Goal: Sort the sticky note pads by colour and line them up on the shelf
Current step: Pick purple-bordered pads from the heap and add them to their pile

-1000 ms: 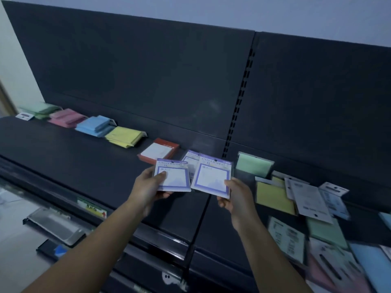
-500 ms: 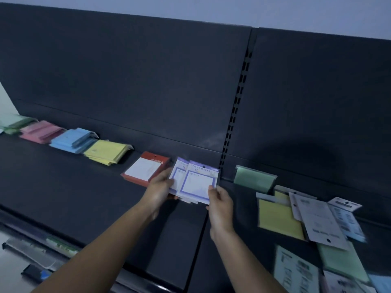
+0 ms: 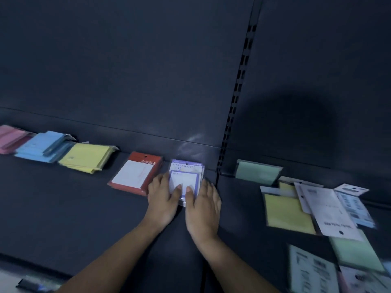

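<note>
On the dark metal shelf (image 3: 63, 208), just left of the slotted upright (image 3: 234, 102), a stack of white sticky note pads with purple borders (image 3: 187, 176) lies flat, its header reading "UNIVERSITY". The left hand (image 3: 161, 199) and right hand (image 3: 203, 206) flank it, fingers straight and thumbs resting on top. Just beside it to the left lies a red-backed white pad (image 3: 133, 176) bearing white Chinese characters, then a yellow stack (image 3: 86, 157) and a blue stack (image 3: 42, 146).
</note>
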{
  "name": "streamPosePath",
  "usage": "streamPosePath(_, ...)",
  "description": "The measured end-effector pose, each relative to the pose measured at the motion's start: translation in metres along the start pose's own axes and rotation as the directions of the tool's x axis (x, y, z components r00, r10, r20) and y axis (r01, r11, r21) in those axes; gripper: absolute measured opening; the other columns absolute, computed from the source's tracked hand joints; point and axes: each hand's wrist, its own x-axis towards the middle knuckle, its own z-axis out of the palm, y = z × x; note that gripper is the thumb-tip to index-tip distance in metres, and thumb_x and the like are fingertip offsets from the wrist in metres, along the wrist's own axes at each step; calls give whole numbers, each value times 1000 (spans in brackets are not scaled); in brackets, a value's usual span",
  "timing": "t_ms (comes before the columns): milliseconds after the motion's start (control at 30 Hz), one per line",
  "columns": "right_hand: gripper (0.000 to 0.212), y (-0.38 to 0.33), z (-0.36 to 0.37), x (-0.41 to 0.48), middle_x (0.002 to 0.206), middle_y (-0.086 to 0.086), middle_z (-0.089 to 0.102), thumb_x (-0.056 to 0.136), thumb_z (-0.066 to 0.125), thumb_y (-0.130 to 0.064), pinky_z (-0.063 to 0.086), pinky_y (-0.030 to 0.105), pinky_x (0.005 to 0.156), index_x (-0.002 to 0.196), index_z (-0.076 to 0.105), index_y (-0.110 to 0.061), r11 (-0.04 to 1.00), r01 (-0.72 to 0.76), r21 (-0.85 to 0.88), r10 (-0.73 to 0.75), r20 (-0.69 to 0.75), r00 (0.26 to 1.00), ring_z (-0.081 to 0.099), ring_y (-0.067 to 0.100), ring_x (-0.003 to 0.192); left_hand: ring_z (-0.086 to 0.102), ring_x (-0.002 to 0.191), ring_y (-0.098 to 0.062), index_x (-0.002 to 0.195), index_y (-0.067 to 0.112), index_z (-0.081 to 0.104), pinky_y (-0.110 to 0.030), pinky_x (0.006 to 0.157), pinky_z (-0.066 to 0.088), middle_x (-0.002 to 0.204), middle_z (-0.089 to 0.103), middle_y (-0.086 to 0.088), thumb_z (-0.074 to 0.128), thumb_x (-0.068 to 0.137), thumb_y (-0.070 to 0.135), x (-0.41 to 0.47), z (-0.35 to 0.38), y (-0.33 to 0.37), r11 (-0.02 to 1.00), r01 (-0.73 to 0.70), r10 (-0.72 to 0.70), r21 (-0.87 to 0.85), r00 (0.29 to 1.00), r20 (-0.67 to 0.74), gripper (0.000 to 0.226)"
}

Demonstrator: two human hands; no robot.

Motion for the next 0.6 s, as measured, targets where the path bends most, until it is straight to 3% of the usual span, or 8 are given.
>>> streamPosePath(67,62,-2,1,-1,156,3,19,99,26,-45,2,26,117,149,15,-10,1000,11,13,-11,19,1000,10,13,144,41,121,-23,131,6,45,-24,102,26,130,48,-6,52,93,15,-2,2,-3,995,-90,89,-43,996,-16,40)
streamPosePath(200,64,-4,3,1,157,4,16,99,23,-46,-6,25,116,149,10,-9,999,38,-9,-38,64,997,6,12,145,52,114,-26,125,4,51,-44,101,40,123,58,-8,52,92,12,0,0,-6,983,-99,91,-155,994,-60,34)
streamPosePath(367,64,-5,3,2,157,2,19,98,27,-47,-1,26,117,149,16,-10,999,48,-10,-48,51,998,11,11,144,52,108,-35,122,0,51,-49,95,41,119,59,-16,47,93,17,4,1,-9,989,-95,92,-109,995,-26,34)
streamPosePath(467,62,-9,2,0,153,4,27,98,29,-46,6,28,118,148,22,-10,998,50,38,-51,26,998,19,16,142,53,104,-36,114,0,53,-51,91,43,110,61,-16,45,93,15,5,-1,-8,985,-103,102,-141,995,-12,27)
streamPosePath(533,54,-11,-2,-3,141,6,43,98,36,-41,21,31,114,140,35,-7,993,47,111,-44,-25,999,37,21,131,51,107,-41,113,-4,52,-53,92,40,113,58,-21,47,91,12,6,-3,-7,985,-119,120,-126,993,1,28)
streamPosePath(600,46,-12,-8,-11,136,5,46,98,42,-32,27,19,108,136,39,-7,970,19,242,-8,-47,999,42,18,125,45,116,-42,118,-5,52,-54,98,35,125,52,-23,50,89,10,3,-5,-5,988,-150,150,-30,988,-22,32)
